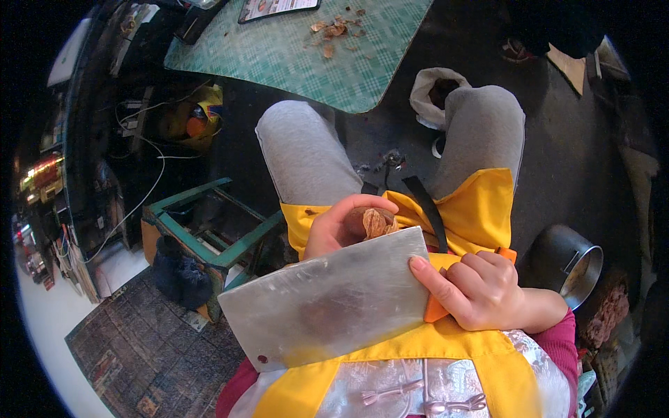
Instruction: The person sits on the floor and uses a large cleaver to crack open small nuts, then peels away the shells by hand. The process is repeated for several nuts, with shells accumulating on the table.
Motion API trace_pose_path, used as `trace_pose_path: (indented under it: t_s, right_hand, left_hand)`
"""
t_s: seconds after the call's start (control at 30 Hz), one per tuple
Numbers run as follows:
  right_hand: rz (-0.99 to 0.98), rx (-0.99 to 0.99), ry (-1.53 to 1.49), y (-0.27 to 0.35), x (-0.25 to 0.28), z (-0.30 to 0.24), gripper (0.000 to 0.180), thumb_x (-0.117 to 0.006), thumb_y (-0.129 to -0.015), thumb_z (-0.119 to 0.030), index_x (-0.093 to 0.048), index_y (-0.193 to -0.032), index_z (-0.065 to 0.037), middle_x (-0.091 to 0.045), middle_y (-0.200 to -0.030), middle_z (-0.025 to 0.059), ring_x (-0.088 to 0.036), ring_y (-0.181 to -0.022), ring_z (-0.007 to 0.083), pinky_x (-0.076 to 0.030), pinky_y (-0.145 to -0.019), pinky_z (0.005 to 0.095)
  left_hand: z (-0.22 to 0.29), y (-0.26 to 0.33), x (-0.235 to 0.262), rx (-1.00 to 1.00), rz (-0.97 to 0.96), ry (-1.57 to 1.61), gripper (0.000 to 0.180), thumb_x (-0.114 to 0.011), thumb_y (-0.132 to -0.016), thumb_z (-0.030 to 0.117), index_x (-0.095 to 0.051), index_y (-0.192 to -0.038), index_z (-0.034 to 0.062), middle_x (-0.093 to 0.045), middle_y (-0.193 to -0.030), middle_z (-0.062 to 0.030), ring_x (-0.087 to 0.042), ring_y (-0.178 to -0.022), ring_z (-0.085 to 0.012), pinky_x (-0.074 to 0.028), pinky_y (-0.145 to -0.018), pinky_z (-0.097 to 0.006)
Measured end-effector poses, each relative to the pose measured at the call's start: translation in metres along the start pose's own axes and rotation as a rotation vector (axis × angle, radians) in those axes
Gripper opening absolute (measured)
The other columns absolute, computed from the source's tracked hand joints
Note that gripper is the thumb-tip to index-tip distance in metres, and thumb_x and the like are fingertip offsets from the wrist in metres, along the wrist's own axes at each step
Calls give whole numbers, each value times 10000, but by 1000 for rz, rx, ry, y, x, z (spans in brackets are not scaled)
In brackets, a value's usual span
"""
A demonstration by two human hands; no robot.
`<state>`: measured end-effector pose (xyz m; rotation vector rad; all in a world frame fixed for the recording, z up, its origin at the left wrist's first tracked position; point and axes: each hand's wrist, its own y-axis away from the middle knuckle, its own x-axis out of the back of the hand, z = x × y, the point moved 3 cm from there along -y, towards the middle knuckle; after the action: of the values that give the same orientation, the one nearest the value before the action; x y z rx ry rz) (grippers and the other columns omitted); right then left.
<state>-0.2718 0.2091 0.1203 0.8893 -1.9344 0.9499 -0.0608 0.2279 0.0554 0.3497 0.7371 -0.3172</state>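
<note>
A brown, papery-skinned bulb [380, 223] sits clamped in the left grip [333, 226], beyond a cleaver [327, 299]: probably light and firm, skin brittle, best held round its sides. The right grip [477, 289] clamps the heavy-looking cleaver's orange handle [436, 311]; a green tabletop [279, 61] lies far.

2 curled hands [484, 287], left hand [331, 228] partly hidden.

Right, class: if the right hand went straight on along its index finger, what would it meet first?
The cleaver blade, seemingly touched by the right hand; beyond it, probably the brown papery item in the left hand, though depth is unclear.
</note>
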Motion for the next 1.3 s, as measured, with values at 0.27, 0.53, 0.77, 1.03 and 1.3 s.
trace_pose_path:
  t_s: [0.27, 0.53, 0.77, 1.03, 1.3]
  right_hand:
    - [-11, 29, 34, 2, -2, 2, 550, -631, -721, -237, -634, -1233, -35, -361, -561, -54, -447, -464, 74, -341, -412, 225]
    - [-11, 38, 5, -2, 1, 1, 521, -641, -773, -298, -635, -1233, -54, -355, -561, -61, -439, -463, 61, -327, -402, 216]
    - [34, 46, 20, -1, 4, 0, 532, -636, -735, -245, -636, -1229, -50, -350, -558, -62, -425, -461, 64, -315, -397, 219]
    - [-6, 44, -5, -3, -1, 0, 630, -611, -623, -184, -631, -1236, -40, -355, -558, -65, -430, -461, 64, -320, -401, 217]
    - [4, 23, -12, -1, -3, 0, 594, -625, -660, -210, -633, -1231, -47, -366, -560, -64, -450, -460, 65, -330, -405, 221]
  left_hand:
    - [5, 1, -2, 205, 111, -77, 603, -768, -808, 273, -470, -1290, 67, -615, -1139, -164, -666, -1015, -219, -564, -854, -330]
    - [14, 11, -9, 244, 123, -208, 593, -758, -816, 293, -463, -1278, 66, -585, -1171, -141, -646, -1039, -204, -554, -869, -298]
    - [11, 25, -5, 301, 80, 7, 599, -770, -804, 283, -462, -1259, 42, -603, -1113, -131, -651, -990, -189, -549, -853, -288]
    - [7, 4, -12, 111, 309, -189, 490, -759, -830, 251, -483, -1156, 9, -623, -925, -86, -626, -787, -110, -526, -710, -223]
    - [-1, -8, 3, 217, 111, -105, 356, -703, -876, 222, -535, -1158, 84, -623, -1037, -106, -664, -958, -174, -572, -822, -310]
